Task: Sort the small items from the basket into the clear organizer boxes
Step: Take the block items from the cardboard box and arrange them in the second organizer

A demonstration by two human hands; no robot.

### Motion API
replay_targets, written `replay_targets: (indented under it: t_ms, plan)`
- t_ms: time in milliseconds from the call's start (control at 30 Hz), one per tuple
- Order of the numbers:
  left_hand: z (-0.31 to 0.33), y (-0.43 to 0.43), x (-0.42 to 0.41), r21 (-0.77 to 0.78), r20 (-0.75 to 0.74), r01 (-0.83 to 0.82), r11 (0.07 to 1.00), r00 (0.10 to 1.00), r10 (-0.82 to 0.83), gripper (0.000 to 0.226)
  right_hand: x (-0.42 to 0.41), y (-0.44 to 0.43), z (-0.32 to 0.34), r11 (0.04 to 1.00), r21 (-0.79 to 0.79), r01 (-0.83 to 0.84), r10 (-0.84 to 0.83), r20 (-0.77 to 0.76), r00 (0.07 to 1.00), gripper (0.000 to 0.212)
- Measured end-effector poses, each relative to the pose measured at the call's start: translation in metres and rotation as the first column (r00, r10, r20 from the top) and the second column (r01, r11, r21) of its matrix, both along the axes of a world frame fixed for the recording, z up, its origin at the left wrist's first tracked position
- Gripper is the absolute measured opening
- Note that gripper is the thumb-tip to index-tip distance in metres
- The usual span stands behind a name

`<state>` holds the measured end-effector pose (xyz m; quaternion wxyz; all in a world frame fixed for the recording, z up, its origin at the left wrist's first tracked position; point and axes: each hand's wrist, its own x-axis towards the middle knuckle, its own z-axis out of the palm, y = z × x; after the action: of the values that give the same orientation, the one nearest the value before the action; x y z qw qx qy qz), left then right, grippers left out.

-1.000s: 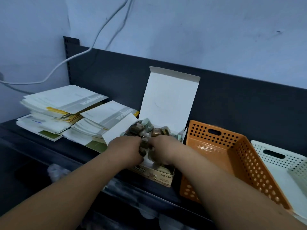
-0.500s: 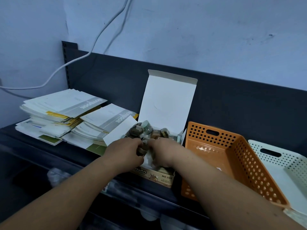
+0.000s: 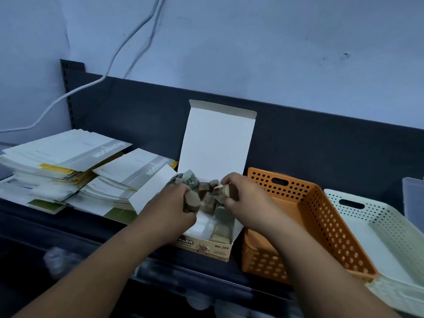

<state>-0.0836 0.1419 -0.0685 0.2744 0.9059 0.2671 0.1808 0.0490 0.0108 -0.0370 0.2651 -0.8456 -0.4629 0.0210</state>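
An open cardboard box (image 3: 207, 246) marked "NO.104" stands on the dark shelf with its white lid (image 3: 218, 143) raised. Inside lie several small wrapped rolls (image 3: 204, 191) in brown and pale green. My left hand (image 3: 171, 207) grips a brown round-ended roll (image 3: 191, 203) over the box's left side. My right hand (image 3: 246, 199) pinches a pale roll (image 3: 226, 191) over the box's right side. An orange perforated basket (image 3: 321, 226) sits directly right of the box.
A cream perforated basket (image 3: 387, 244) stands right of the orange one, with a clear container (image 3: 413, 198) behind it. Stacks of white booklets (image 3: 68, 171) fill the shelf's left. A dark back panel (image 3: 332, 152) runs behind, and white cables (image 3: 128, 47) hang on the wall.
Both hands were together in the box; now they have moved slightly apart, each lifting a roll clear of the pile. The camera view has shifted a little lower.
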Motion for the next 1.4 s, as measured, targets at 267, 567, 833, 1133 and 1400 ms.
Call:
replay_targets:
  t_ms: [267,567,833,1133,1400]
  plan:
    - [0.017,-0.045,0.03,-0.159,0.166,0.166,0.973,0.976,-0.139,0.03,0.008,-0.066,0.002,0.983,0.134,0.128,-0.126,-0.025,0.992,0.038]
    - [0.024,-0.141,0.066,-0.131,0.192,0.364,0.922,0.922,-0.336,0.041,0.023,-0.183,0.0,0.934,0.186,0.305,-0.296,-0.075,0.952,0.034]
    - [0.028,-0.273,0.097,-0.162,0.157,0.489,0.857,0.87,-0.467,0.037,0.025,-0.327,0.001,0.858,0.222,0.464,-0.452,-0.106,0.886,0.037]
    - [0.031,-0.425,0.116,-0.091,0.193,0.612,0.786,0.785,-0.589,0.028,0.012,-0.49,-0.001,0.777,0.227,0.587,-0.575,-0.125,0.809,0.04]
    - [0.022,-0.551,0.143,-0.121,0.186,0.751,0.649,0.659,-0.729,0.049,0.002,-0.617,-0.007,0.683,0.221,0.696,-0.681,-0.151,0.717,0.036]
